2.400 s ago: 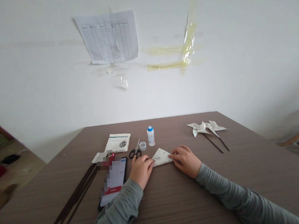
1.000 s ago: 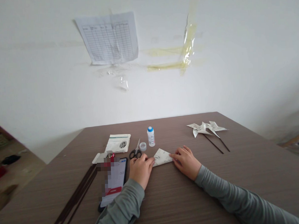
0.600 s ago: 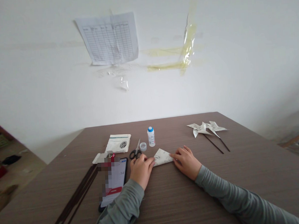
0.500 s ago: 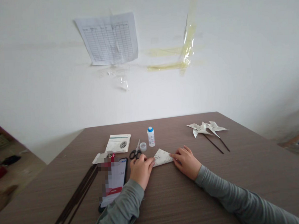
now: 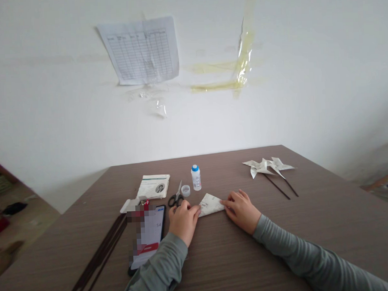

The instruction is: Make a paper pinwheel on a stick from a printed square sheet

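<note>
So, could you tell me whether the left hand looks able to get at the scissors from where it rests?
Probably yes: the left hand presses the folded paper, and the scissors lie just beyond its knuckles with nothing between.
</note>
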Action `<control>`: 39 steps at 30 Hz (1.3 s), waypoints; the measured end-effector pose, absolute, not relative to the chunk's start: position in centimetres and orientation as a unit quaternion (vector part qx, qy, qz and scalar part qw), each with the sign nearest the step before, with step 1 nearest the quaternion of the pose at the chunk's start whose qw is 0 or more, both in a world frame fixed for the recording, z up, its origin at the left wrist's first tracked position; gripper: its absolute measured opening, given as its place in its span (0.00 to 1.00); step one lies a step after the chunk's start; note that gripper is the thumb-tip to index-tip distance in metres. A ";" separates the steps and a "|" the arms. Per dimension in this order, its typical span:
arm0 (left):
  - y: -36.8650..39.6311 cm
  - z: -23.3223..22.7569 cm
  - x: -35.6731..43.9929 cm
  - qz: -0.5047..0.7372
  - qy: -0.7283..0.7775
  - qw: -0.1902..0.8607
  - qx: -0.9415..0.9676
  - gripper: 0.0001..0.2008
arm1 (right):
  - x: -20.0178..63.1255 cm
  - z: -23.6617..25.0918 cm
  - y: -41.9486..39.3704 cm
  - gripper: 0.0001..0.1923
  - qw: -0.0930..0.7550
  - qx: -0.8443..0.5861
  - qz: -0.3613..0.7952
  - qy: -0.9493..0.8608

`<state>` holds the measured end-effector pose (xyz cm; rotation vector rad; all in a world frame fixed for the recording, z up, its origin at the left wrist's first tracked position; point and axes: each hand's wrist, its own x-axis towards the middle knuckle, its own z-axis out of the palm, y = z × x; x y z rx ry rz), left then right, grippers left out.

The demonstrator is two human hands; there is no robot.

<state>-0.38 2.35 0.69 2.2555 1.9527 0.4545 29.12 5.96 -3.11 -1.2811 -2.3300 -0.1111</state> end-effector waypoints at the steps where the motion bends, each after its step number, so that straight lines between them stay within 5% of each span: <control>1: 2.3 0.7 -0.4 0.149 0.645 0.059 0.747 0.21 | 29.1 -3.1 6.0 0.24 0.237 -0.470 -0.040 -0.850; 39: 1.9 1.8 0.4 0.129 0.645 0.038 0.752 0.21 | 28.9 -2.6 5.7 0.26 0.216 -0.485 -0.026 -0.847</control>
